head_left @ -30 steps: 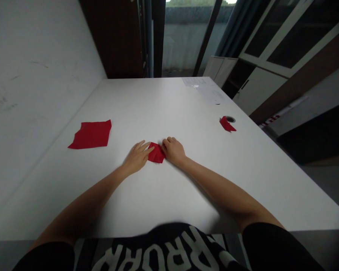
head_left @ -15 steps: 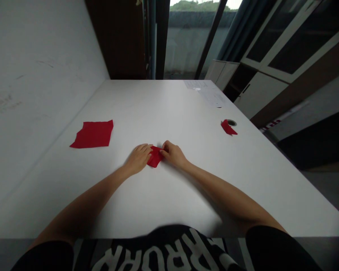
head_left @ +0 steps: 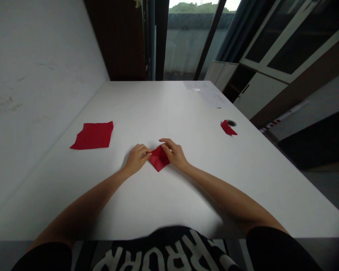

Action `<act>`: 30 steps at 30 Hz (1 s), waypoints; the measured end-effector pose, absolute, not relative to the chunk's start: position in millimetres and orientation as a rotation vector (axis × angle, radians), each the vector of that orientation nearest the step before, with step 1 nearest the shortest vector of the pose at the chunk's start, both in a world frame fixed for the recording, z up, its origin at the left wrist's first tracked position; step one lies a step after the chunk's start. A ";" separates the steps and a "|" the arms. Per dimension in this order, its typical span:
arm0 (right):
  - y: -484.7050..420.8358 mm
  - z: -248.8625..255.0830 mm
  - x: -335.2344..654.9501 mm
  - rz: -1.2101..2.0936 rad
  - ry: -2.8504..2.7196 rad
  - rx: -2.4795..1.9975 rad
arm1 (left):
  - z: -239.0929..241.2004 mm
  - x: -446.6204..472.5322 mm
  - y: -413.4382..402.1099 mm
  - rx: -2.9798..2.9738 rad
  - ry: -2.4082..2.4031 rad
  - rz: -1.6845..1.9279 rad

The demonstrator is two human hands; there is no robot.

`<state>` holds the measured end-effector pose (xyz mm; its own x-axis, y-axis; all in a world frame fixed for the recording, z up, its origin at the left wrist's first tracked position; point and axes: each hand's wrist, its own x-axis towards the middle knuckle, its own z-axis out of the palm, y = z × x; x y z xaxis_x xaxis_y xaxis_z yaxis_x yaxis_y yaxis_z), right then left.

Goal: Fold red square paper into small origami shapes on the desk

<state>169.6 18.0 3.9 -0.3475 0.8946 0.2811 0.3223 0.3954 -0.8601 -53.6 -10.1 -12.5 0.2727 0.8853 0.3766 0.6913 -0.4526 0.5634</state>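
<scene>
A small piece of red paper (head_left: 159, 160), which looks folded, lies between my hands with one corner pointing toward me. My left hand (head_left: 137, 158) is closed, thumb and fingertips pinching the paper's left corner. On the opposite side, my right hand (head_left: 175, 152) has its thumb over the upper right part of the paper, while the index finger arches above the far edge. The paper's right edge is partly hidden by this hand.
A larger flat red sheet (head_left: 93, 135) with uneven edges rests at the left of the white table (head_left: 147, 203). To the right, a small red folded piece (head_left: 228, 128) sits beside a round dark hole (head_left: 231, 123) in the tabletop. A wall (head_left: 39, 75) borders the table's left side.
The red paper between my hands has turned and shows more of its surface. My left fingers drew back to its left corner; my right index finger lifted and extended.
</scene>
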 end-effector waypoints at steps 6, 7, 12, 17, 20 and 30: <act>34.4 -9.9 169.3 1.296 -1.494 -0.860 | -21.1 -58.1 -5.0 1.797 1.446 1.240; 35.3 -11.6 168.4 1.320 -1.470 -0.835 | -23.0 -58.8 -4.0 1.725 1.432 1.272; 25.7 -13.1 165.5 1.277 -1.615 -0.836 | -29.1 -56.3 -5.2 1.595 1.380 1.268; 15.7 -7.6 170.3 0.890 -2.043 -0.805 | -21.0 -49.7 -14.0 1.706 1.369 1.243; 16.2 -6.3 172.8 0.581 -2.280 -0.713 | -13.2 -47.0 -17.7 1.808 1.300 1.222; 26.8 -9.8 174.1 0.251 -2.660 -0.830 | -30.4 -57.8 -4.8 2.278 1.414 0.888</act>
<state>174.1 26.8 -9.8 -0.7707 0.5779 0.2685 0.5175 0.8135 -0.2655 -57.8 -4.8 -30.4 0.3186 0.8856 0.3379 0.6891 -0.4612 0.5590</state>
